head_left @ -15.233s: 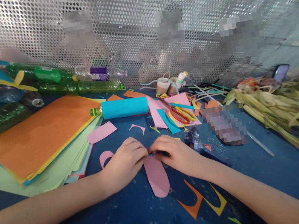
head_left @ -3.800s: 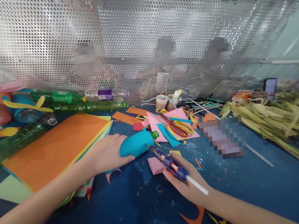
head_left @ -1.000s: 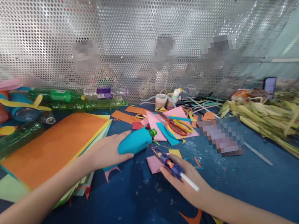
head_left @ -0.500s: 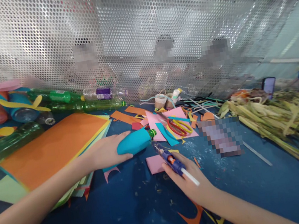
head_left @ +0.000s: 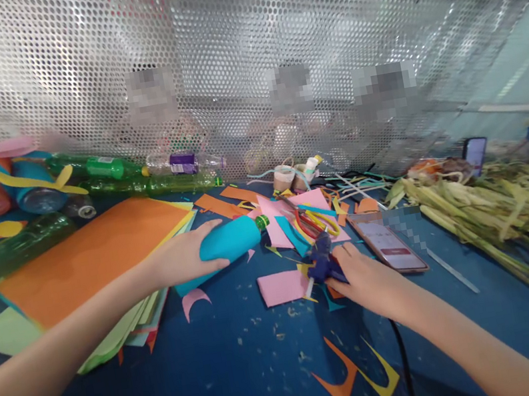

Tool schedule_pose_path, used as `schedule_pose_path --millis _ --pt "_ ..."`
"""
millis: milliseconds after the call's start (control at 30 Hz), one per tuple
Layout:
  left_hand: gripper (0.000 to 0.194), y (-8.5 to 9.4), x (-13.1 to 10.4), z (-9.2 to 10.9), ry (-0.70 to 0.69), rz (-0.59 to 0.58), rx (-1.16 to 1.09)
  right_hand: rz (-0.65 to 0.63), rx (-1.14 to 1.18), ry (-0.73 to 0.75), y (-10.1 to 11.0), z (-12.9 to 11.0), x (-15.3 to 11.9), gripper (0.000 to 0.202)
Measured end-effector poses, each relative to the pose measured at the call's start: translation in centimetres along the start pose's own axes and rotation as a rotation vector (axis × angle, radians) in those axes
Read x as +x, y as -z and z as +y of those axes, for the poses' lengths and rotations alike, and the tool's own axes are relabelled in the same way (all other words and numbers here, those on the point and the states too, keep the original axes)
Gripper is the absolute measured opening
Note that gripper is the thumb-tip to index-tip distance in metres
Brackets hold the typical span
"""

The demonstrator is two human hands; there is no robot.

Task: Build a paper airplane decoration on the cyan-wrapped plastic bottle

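Observation:
My left hand [head_left: 178,260] is wrapped round a bottle covered in blue paper [head_left: 233,238], its green cap [head_left: 262,222] pointing right. In my right hand [head_left: 359,277] is a dark blue glue gun [head_left: 323,259], held above the table with its nozzle turned up and away; a black cord [head_left: 404,364] hangs beneath. Just beyond the glue gun lie red-handled scissors [head_left: 306,221] and yellow-handled scissors [head_left: 324,223] on pink paper [head_left: 316,199]. A folded pink piece of paper [head_left: 282,287] rests left of the gun, and a phone [head_left: 391,244] lies to the right of it.
A stack of coloured paper topped with orange [head_left: 96,256] is at the left. Plastic bottles [head_left: 155,184] line the perforated metal screen [head_left: 218,43]. Dried husks [head_left: 490,214] cover the right side. Orange [head_left: 342,377] and yellow paper scraps [head_left: 383,377] lie in front.
My right hand has moved right with the glue gun, away from the bottle cap, and the gun has swung round. My left hand has shifted slightly left and up with the bottle.

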State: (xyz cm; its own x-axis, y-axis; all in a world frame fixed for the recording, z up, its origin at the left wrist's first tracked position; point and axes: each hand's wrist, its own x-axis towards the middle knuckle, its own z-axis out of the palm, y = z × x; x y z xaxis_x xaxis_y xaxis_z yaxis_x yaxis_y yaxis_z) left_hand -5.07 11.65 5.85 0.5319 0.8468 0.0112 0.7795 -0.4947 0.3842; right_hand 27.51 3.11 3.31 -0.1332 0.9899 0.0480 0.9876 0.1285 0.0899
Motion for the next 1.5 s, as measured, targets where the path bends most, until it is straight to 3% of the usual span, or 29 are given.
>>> schedule_pose_path --millis 67,200,267,367,533,700,833,1100,1200,1367,1433,1500 --pt "0.083 0.1 -0.1 0.2 0.009 -0.003 -0.007 -0.024 -0.020 0.037 0.7 0.3 -0.4 0.025" --pt "0.083 0.1 -0.1 0.5 0.006 -0.022 -0.026 0.164 0.096 0.038 2.6 -0.7 -0.2 0.024" --pt "0.084 0.0 -0.1 0.5 -0.007 -0.023 -0.025 0.212 0.242 0.156 2.8 -2.4 0.3 0.023" --pt "0.083 -0.2 -0.1 0.3 -0.020 -0.005 -0.014 0.117 0.365 0.463 1.8 -5.6 1.6 0.033" --pt "0.081 0.0 -0.3 0.4 -0.037 0.024 -0.010 0.018 0.411 0.590 0.3 -8.1 3.9 0.026" --pt "0.082 0.3 -0.3 0.5 -0.029 0.035 -0.025 -0.048 0.641 0.605 1.0 -6.8 5.0 0.015" --pt "0.081 0.2 -0.2 0.4 -0.026 0.034 -0.032 -0.089 0.684 0.640 0.8 -6.2 5.3 0.029" --pt "0.082 0.4 -0.2 0.7 -0.010 0.020 -0.012 -0.084 0.752 0.600 0.8 -6.9 5.3 0.016" --pt "0.083 0.5 -0.2 0.7 -0.027 0.025 -0.018 -0.181 0.923 0.567 1.2 -6.6 5.2 0.008" --pt "0.081 0.4 -0.3 0.8 -0.033 0.039 -0.036 -0.515 1.317 0.451 1.3 -6.4 5.3 0.015" --pt "0.081 0.4 -0.4 0.9 -0.029 0.031 -0.036 -0.529 1.380 0.412 1.3 -6.3 5.5 0.016" --pt "0.082 0.4 -0.5 0.9 -0.027 0.023 -0.036 -0.459 1.394 0.362 1.5 -6.2 5.7 0.015"
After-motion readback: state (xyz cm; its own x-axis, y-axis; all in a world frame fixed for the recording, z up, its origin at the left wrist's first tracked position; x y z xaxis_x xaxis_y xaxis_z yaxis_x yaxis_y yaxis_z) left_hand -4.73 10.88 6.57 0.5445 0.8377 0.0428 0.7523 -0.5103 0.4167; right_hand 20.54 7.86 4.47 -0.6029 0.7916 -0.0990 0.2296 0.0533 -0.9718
